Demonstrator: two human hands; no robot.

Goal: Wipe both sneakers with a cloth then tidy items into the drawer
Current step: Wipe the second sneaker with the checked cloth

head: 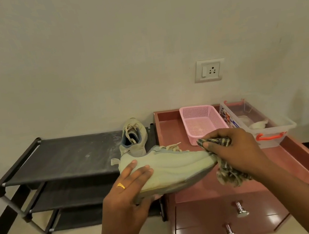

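**Wiping stage: one sneaker in hand, centre of frame.**
The shoe rack (65,157) at left carries the other sneaker (134,136). The drawer unit (205,216) at lower right has its fronts closed. The left hand (127,183) grips the held sneaker (173,166), and the right hand (233,148) clutches the cloth (227,176) against its toe. Tidying appears not yet begun.

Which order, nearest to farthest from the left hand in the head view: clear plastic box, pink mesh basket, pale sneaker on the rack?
1. Pale sneaker on the rack, just behind the left hand.
2. Pink mesh basket, to the right.
3. Clear plastic box, farthest right.
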